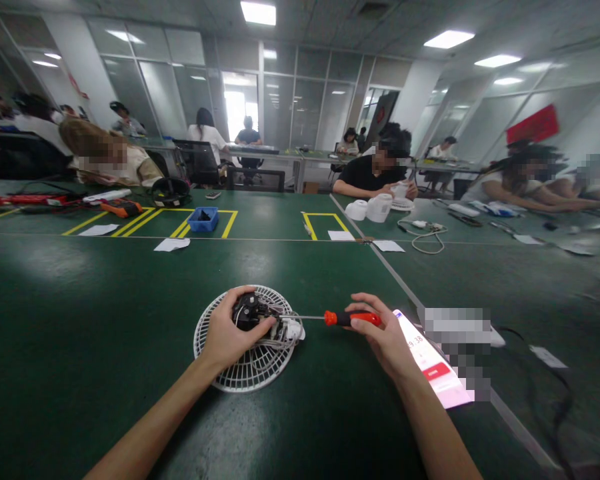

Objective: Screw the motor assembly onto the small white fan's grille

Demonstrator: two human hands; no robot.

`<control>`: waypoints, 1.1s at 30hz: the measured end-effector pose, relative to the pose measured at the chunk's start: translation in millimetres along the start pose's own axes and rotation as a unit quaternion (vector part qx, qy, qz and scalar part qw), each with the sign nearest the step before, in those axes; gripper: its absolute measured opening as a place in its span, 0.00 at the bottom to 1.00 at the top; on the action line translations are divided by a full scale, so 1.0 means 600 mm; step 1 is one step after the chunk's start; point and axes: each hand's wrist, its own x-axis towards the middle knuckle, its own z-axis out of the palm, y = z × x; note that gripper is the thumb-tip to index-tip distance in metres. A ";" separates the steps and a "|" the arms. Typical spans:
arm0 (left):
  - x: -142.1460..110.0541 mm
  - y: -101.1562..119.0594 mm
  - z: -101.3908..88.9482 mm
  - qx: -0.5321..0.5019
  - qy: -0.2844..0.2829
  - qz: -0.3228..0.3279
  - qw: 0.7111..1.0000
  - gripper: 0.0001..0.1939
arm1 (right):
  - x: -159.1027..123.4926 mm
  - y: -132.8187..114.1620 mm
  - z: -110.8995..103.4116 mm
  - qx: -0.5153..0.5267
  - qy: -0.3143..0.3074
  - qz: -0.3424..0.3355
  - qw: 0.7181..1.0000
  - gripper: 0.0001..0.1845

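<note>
A round white fan grille (211, 343) lies on the green table, with a black fan motor (245, 310) and its wiring on top of it. My left hand (230, 333) is wrapped round the motor, thumb pressed near its right side. A red and black screwdriver (353, 319) is held level in my right hand (380, 330), between thumb and fingers. Its thin shaft points left and the tip reaches the motor's right side; the exact contact point is too small to tell. A white plastic part (294, 330) and a looped cable sit beside the motor.
A lit phone (433, 367) lies just right of my right forearm. Farther off are a blue bin (203, 219), paper slips, yellow tape outlines, white housings (379, 208) and a white cable (430, 233). A person in black (363, 175) sits across the table.
</note>
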 end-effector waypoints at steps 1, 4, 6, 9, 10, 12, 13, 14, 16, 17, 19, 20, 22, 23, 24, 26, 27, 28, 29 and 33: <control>0.000 0.001 0.000 -0.002 0.001 0.000 1.000 0.29 | 0.000 -0.001 0.000 0.006 0.000 0.002 1.000 0.27; 0.001 0.004 -0.001 -0.006 0.000 0.002 1.000 0.28 | 0.000 -0.002 -0.002 0.026 0.001 0.006 1.000 0.27; 0.001 0.005 -0.002 -0.003 -0.001 0.004 1.000 0.28 | 0.000 -0.002 -0.005 0.038 0.002 0.007 0.999 0.27; 0.001 0.004 -0.002 0.000 -0.005 0.007 1.000 0.29 | 0.002 0.002 -0.010 0.048 0.005 0.009 0.999 0.29; 0.001 0.003 -0.002 0.000 -0.007 0.006 1.000 0.28 | 0.003 0.003 -0.011 0.052 0.010 0.007 0.999 0.30; 0.000 0.001 -0.002 0.000 -0.013 0.005 1.000 0.28 | 0.005 0.007 -0.012 0.068 0.026 0.004 0.997 0.34; 0.000 0.000 -0.002 -0.001 -0.018 0.006 1.000 0.28 | 0.006 0.010 -0.012 0.081 0.036 0.003 0.996 0.35; 0.000 -0.001 -0.003 -0.002 -0.023 0.007 1.000 0.28 | 0.008 0.012 -0.012 0.094 0.045 0.003 0.995 0.36; 0.002 -0.002 -0.004 -0.005 -0.033 0.012 0.999 0.28 | 0.011 0.017 -0.011 0.115 0.057 0.007 0.992 0.35; 0.004 -0.002 -0.005 -0.007 -0.037 0.014 0.999 0.28 | 0.013 0.019 -0.010 0.122 0.064 0.009 0.990 0.34; 0.007 0.000 -0.008 -0.010 -0.045 0.014 0.999 0.27 | 0.015 0.023 -0.008 0.131 0.077 0.010 0.988 0.30; 0.009 0.001 -0.011 -0.011 -0.051 0.012 0.999 0.27 | 0.016 0.023 -0.006 0.132 0.082 0.013 0.988 0.28; 0.013 0.004 -0.016 -0.013 -0.070 0.008 0.997 0.26 | 0.016 0.023 -0.002 0.123 0.084 0.029 0.988 0.25; 0.015 0.005 -0.019 -0.013 -0.081 0.007 0.997 0.25 | 0.016 0.022 0.000 0.113 0.079 0.041 0.990 0.23; 0.017 0.005 -0.022 -0.013 -0.093 0.006 0.996 0.25 | 0.015 0.022 0.002 0.098 0.070 0.057 0.991 0.23; 0.020 0.001 -0.029 -0.006 -0.119 0.008 0.993 0.28 | 0.012 0.023 0.007 0.063 0.042 0.089 0.993 0.23; 0.021 -0.002 -0.032 0.001 -0.131 0.011 0.991 0.31 | 0.011 0.024 0.010 0.043 0.025 0.104 0.993 0.24; 0.022 -0.006 -0.035 0.009 -0.139 0.015 0.990 0.34 | 0.010 0.027 0.013 0.022 0.008 0.113 0.993 0.25; 0.023 -0.010 -0.037 0.017 -0.141 0.018 0.990 0.37 | 0.009 0.031 0.017 0.001 -0.005 0.115 0.993 0.25; 0.021 -0.022 -0.044 0.054 -0.113 0.015 0.992 0.41 | 0.007 0.050 0.030 -0.118 -0.012 0.044 0.992 0.23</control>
